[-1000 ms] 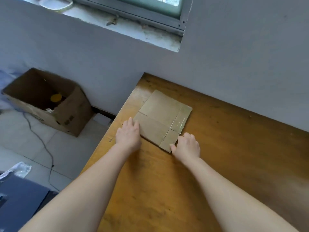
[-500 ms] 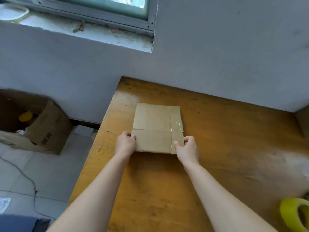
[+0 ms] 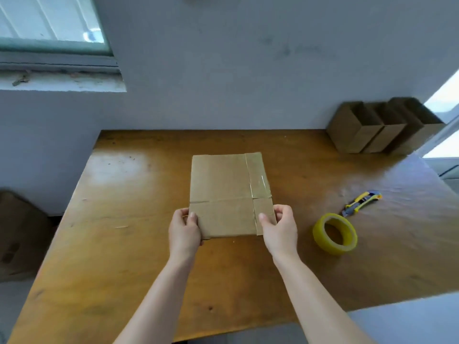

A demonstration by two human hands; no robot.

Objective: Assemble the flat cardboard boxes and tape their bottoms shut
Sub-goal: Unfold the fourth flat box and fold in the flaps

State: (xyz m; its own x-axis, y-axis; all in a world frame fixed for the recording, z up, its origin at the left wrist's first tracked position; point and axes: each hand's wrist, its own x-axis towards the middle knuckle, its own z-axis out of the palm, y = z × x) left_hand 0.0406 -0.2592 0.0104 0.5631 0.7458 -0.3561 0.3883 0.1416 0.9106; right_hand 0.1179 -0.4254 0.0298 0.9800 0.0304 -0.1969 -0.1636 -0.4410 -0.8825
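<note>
Since half a second ago the flat cardboard box [image 3: 223, 184] has been turned square to the person, and both hands have shifted to its near corners. Seen from the head camera, the left hand [image 3: 185, 230] pinches the near left corner, thumb on top and fingers curled at the edge, and the right hand [image 3: 280, 227] grasps the near right corner the same way. The box lies about midway between the left and right edges of the tabletop [image 3: 139, 219], with clear tape glinting on its right strip. Towards the right edge sit a yellow tape roll [image 3: 323, 238] and, just beyond it, a utility knife [image 3: 361, 201]. Three assembled boxes [image 3: 372, 130] stand open at the far right corner.
</note>
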